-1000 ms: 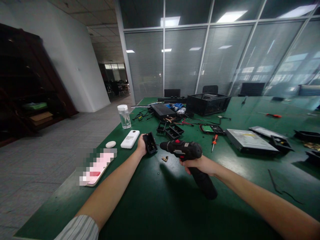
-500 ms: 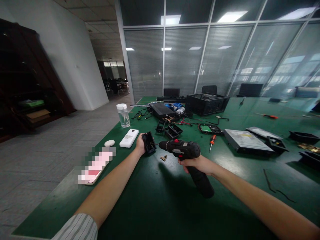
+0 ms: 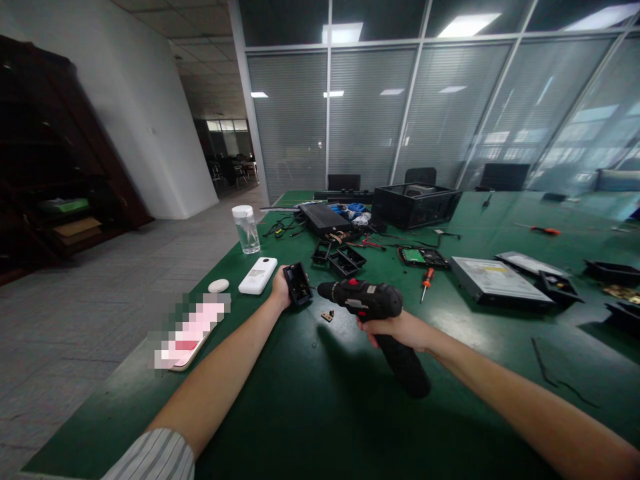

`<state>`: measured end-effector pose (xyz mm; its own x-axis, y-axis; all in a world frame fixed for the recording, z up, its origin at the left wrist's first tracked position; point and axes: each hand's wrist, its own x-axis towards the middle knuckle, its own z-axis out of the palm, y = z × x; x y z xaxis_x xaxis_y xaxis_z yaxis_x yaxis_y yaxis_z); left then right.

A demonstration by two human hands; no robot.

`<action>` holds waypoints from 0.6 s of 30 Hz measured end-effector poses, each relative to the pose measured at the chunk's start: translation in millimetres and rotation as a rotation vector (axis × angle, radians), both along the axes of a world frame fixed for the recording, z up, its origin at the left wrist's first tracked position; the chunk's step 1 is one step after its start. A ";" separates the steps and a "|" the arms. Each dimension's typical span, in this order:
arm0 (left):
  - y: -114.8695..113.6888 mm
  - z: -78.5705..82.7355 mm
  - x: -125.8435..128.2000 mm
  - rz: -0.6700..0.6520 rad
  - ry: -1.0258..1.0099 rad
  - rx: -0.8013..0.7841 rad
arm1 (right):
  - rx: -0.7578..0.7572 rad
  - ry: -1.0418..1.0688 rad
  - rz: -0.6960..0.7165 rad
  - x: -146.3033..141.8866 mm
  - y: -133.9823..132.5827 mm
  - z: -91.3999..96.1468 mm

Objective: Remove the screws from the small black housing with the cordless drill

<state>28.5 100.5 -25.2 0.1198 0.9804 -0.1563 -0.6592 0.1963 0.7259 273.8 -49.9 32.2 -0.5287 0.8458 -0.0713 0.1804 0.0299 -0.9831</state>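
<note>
- head view: left hand (image 3: pixel 281 288) fingers hold the box (image 3: pixel 299 284) up on its edge on the table (image 3: pixel 320 400).
- right hand (image 3: pixel 395 328) fingers grip the drill (image 3: pixel 367 300), its tip just beside the box.
- one small piece (image 3: pixel 327 315) already lies loose nearby.

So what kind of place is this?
Probably an office meeting room used as a repair bench: glass partition walls, office chairs behind a green table, an optical drive lying loose, and a cordless drill in the right hand.

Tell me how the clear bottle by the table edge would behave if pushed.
The clear bottle stands tall and narrow, so it would probably tip rather than slide. Its round body would likely roll, and the table edge is close.
</note>
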 end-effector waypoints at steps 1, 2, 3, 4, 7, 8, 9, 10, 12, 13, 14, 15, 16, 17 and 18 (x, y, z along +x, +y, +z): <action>0.1 0.1 0.0 -0.001 -0.007 -0.004 | -0.001 0.003 0.001 0.1 0.0 -0.5; 0.4 0.2 0.0 0.000 -0.020 -0.007 | -0.004 0.007 0.001 0.3 0.0 -1.0; 0.6 0.3 0.0 0.004 -0.036 -0.010 | -0.009 0.011 -0.002 0.5 -0.1 -1.4; 0.9 0.5 0.1 0.007 -0.049 -0.013 | -0.014 0.014 -0.004 0.6 -0.2 -1.8; 1.4 0.8 0.1 0.005 -0.063 -0.012 | -0.021 0.014 -0.006 0.8 -0.3 -2.2; 1.4 0.9 0.1 0.003 -0.059 -0.009 | -0.019 0.015 -0.009 0.7 -0.2 -2.0; 1.3 1.0 0.1 0.002 -0.055 -0.008 | -0.020 0.015 -0.010 0.5 -0.1 -1.6; 1.1 1.1 0.2 0.002 -0.051 -0.010 | -0.019 0.014 -0.013 0.3 0.1 -1.1; 0.5 1.5 0.4 0.006 -0.044 -0.022 | -0.015 0.006 -0.017 -0.2 0.3 0.0; 0.2 1.8 0.5 0.010 -0.042 -0.029 | -0.012 0.000 -0.018 -0.3 0.2 0.5; -0.1 2.1 0.6 0.012 -0.042 -0.036 | -0.009 -0.007 -0.016 -0.3 0.0 1.0; -0.2 2.3 0.6 0.011 -0.044 -0.040 | -0.007 -0.012 -0.014 -0.3 -0.3 1.3; -0.3 2.5 0.6 0.008 -0.047 -0.043 | -0.006 -0.014 -0.012 -0.1 -0.6 1.5; -0.2 2.6 0.5 0.005 -0.052 -0.044 | -0.006 -0.012 -0.012 0.1 -0.9 1.5; -0.1 2.6 0.4 0.002 -0.057 -0.044 | -0.006 -0.007 -0.012 0.3 -1.0 1.4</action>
